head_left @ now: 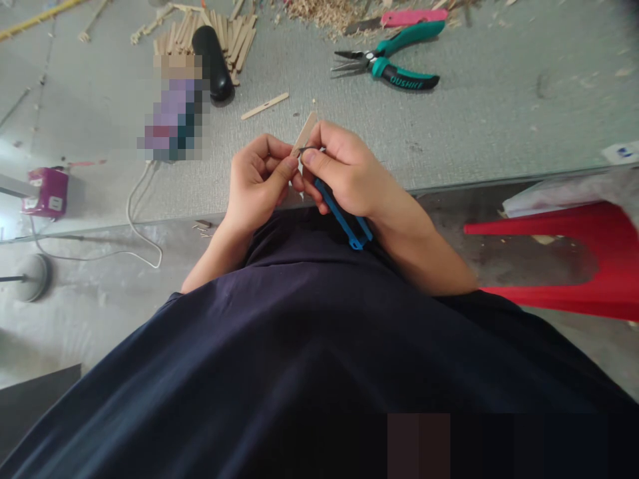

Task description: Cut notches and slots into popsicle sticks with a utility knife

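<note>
My left hand pinches a flat wooden craft stick near its lower end, and the stick slants up to the right. Closed around a blue-handled craft knife is my right hand, its handle hanging below the palm. The dark blade lies across the stick by the right thumb; exactly how deep it sits in the wood I cannot tell. Both hands meet just above the table's front edge. Behind them another craft stick, with a dark mark at its middle, lies on the table.
Teal-and-black pliers lie at the back, beside a pink-handled tool and wood shavings. Several craft sticks are piled near a black oblong object. A white cable hangs over the edge; a red stool stands right.
</note>
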A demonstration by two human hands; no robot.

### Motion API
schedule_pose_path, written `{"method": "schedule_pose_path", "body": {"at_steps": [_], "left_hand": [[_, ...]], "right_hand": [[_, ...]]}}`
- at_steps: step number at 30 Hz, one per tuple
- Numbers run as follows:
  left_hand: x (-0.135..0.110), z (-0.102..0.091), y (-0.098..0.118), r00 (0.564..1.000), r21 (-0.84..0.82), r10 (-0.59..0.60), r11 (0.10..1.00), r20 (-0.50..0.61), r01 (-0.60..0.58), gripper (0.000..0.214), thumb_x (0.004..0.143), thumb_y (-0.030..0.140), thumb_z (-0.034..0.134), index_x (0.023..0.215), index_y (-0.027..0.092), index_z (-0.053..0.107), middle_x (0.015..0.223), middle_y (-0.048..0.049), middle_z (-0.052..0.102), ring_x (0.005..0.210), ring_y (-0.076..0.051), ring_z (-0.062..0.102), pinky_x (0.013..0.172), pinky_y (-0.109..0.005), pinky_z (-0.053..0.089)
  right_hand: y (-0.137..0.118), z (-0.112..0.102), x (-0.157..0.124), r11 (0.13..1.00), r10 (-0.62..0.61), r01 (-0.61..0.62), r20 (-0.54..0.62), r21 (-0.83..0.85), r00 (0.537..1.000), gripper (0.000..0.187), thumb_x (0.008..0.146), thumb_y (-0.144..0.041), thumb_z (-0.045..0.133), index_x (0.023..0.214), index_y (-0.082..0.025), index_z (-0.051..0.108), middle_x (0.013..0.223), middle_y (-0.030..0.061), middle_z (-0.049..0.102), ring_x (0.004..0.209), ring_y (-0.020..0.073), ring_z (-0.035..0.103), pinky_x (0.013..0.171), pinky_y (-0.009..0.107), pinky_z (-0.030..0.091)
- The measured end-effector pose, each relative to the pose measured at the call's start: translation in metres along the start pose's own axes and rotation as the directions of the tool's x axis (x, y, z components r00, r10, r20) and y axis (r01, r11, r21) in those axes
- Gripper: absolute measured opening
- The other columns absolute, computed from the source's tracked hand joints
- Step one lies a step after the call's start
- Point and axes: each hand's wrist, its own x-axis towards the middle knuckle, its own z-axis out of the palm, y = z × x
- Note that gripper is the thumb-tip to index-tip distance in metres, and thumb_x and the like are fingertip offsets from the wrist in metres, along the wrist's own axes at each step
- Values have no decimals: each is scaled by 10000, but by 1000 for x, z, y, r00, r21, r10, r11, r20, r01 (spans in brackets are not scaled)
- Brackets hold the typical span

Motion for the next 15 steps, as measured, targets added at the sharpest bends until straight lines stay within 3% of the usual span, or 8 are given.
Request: {"method": "schedule_pose_path", "body": {"at_steps": [6, 12, 15], "left_hand": [[0, 4, 8, 999, -23, 39, 999, -4, -39, 533, 999, 778, 774, 999, 264, 632, 661, 79, 666, 366, -33, 514, 344, -156, 353], [-1, 9, 13, 1000, -3, 4, 1000, -28, -4, 591, 964, 833, 771, 955, 261, 621, 636, 76, 662, 360, -40, 510, 333, -156, 322], [-2, 7, 11, 1000, -4, 1, 1000, -30, -1, 597, 960, 838, 773, 957, 261, 619, 635, 74, 668, 350, -36, 492, 333, -158, 312]], "right_hand": [[1, 2, 2, 999, -14, 14, -1, 36, 1000, 248, 1169, -165, 501, 949, -279, 482, 767, -46, 662, 511, 105, 522, 401, 252, 438], [5, 2, 2, 1000, -1, 1, -22, 21, 1000, 275, 1176, -360, 630, 952, -285, 490, 795, -33, 671, 555, 130, 577, 430, 260, 470], [3, 1, 1, 1000, -2, 3, -42, 24, 999, 268, 1202, -358, 591, 969, -286, 481, 742, -52, 655, 516, 123, 553, 437, 257, 456]]}}
